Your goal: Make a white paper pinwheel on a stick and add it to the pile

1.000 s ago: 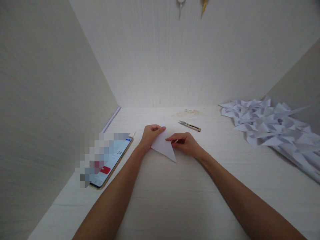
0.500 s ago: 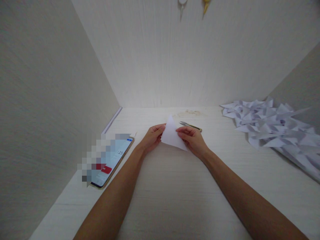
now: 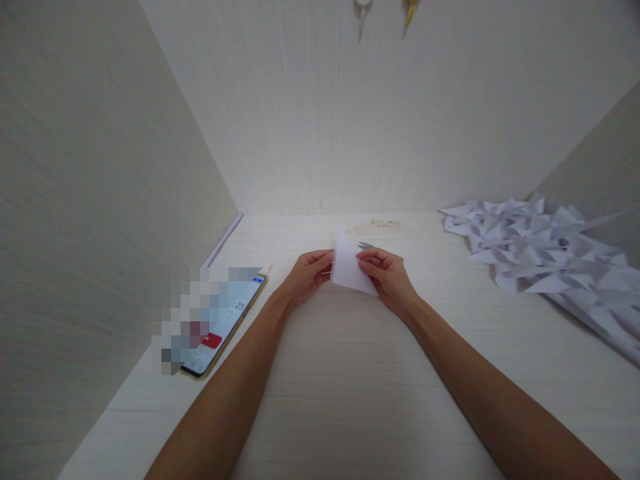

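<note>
A folded white paper triangle (image 3: pixel 349 269) is held up just above the white table (image 3: pixel 350 373), between both my hands. My left hand (image 3: pixel 309 273) pinches its left edge with fingertips. My right hand (image 3: pixel 387 277) grips its right side, thumb on the front face. The paper's tip points up and away from me. Small metal snips (image 3: pixel 363 246) lie on the table right behind the paper, mostly hidden by it and by my right hand.
A phone (image 3: pixel 220 325) with a lit screen lies at the left, near the side wall. A heap of folded white paper pieces (image 3: pixel 545 257) fills the right side of the table. Walls close in on three sides. Two small tools hang on the back wall (image 3: pixel 385 13).
The paper triangle came up off the table and turned more upright. My right hand moved from pressing it flat to gripping its right side, and both hands shifted slightly away from me.
</note>
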A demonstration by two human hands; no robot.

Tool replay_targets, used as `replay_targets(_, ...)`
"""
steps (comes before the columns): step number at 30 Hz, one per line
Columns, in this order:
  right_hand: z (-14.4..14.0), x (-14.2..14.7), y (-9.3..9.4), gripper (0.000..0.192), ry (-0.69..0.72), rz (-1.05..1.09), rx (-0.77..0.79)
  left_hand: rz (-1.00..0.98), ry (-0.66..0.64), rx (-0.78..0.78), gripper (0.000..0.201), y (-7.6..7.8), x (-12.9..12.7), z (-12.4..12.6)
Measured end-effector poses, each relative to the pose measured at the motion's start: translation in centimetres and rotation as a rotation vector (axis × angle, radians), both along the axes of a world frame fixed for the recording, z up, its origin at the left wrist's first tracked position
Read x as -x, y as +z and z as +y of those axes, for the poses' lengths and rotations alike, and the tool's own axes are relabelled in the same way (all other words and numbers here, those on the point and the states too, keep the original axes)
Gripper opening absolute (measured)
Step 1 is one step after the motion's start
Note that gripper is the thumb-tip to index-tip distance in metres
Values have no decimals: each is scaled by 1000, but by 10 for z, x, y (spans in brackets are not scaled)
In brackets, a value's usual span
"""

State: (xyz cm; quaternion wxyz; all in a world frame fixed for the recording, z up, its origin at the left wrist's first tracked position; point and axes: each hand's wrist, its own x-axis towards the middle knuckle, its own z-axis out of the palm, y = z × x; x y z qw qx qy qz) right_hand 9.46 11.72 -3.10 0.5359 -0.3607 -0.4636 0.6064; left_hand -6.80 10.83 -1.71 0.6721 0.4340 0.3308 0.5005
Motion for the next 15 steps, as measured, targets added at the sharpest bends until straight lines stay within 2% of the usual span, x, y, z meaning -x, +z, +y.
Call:
replay_targets(5, 1, -2, -2, 23, -12, -58, -44, 23, 56, 1, 28, -2, -1, 0)
replay_targets(9, 0, 0, -3, 25, -34, -203, -154, 172, 88, -80, 29, -6, -5, 1)
replay_targets(11, -3, 3, -3, 33, -46, -356, -276, 246, 145, -152, 28, -7, -7, 2)
replay_targets(15, -11, 10, -2, 64, -53, -649, -538, 378, 304, -212, 22, -6, -12, 1)
